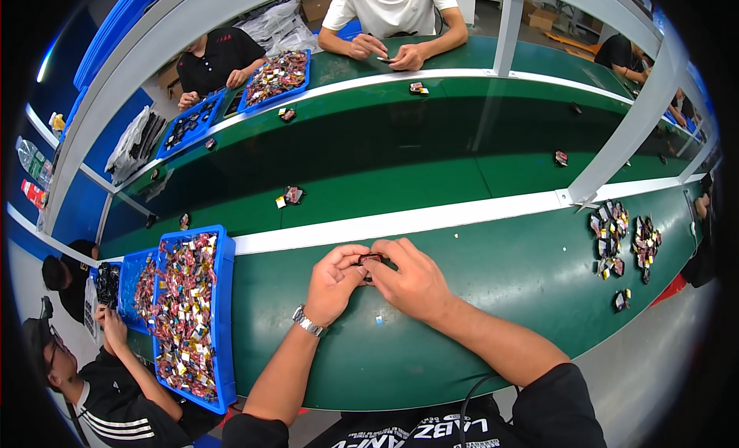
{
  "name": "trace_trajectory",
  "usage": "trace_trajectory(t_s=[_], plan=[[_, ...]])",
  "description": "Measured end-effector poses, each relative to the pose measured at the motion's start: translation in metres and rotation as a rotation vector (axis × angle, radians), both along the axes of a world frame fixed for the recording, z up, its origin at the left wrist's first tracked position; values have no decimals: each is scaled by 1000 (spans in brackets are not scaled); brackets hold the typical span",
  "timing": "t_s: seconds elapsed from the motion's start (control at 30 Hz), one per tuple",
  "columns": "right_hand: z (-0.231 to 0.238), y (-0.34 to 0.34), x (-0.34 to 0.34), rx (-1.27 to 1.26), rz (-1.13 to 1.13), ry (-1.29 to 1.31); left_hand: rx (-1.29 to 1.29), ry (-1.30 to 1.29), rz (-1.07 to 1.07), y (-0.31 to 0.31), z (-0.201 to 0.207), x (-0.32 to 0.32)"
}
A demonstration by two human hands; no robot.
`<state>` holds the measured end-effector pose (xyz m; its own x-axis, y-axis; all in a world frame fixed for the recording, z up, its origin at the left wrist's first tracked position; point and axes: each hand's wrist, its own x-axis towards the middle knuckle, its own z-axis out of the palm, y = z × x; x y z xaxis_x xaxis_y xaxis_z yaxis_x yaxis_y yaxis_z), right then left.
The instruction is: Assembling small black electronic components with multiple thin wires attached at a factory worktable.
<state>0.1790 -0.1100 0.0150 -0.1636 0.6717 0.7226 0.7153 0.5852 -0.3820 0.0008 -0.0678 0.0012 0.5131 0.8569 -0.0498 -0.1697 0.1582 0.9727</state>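
Observation:
Over the green table [462, 356], my left hand [331, 285] and my right hand [409, 277] meet in front of me. Between their fingertips they pinch a small dark-and-red part [370, 259], mostly covered by the fingers, so its exact kind does not show. Left of my hands stands a blue tray [225, 317] heaped with small red, black and yellow wired parts [185, 325]. On the right of the table lie two clusters of similar parts [609, 236] [647, 244], with a single wired part [622, 299] nearer the edge.
Beyond a white rail [408, 220], a green belt [431, 178] carries scattered parts. A white post [616, 144] rises at the right. Across the belt, people work beside another filled blue tray [309, 71]. A person in a cap [100, 386] sits at my left.

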Motion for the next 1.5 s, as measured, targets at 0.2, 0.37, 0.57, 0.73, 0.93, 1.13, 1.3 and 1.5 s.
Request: trace_trajectory(t_s=[0.2, 0.37, 0.57, 0.73, 0.93, 1.13, 1.3, 1.5], plan=[[6, -2, 4, -111, 53, 8, -26, -23, 4, 0, 3, 1], [-4, 14, 4, -183, 47, -7, -70, -114, 29, -1, 4, 1], [-9, 101, 49, -221, -191, 49, 157, -71, 263, 1, -7, 3], [-12, 113, 48, -336, -326, -102, 602, 275, 544, 9, 5, -10], [-10, 133, -36, -292, -109, -56, 526, 338, 717, 32, -4, -33], [-24, 166, -69, -367, -199, -46, 445, 316, 666, 37, -9, -25], [-18, 149, -58, -300, -79, 120, 418, 333, 641, 32, -10, -35], [-3, 44, 0, -458, 106, 216, 329, 269, 498, 20, -3, -31]])
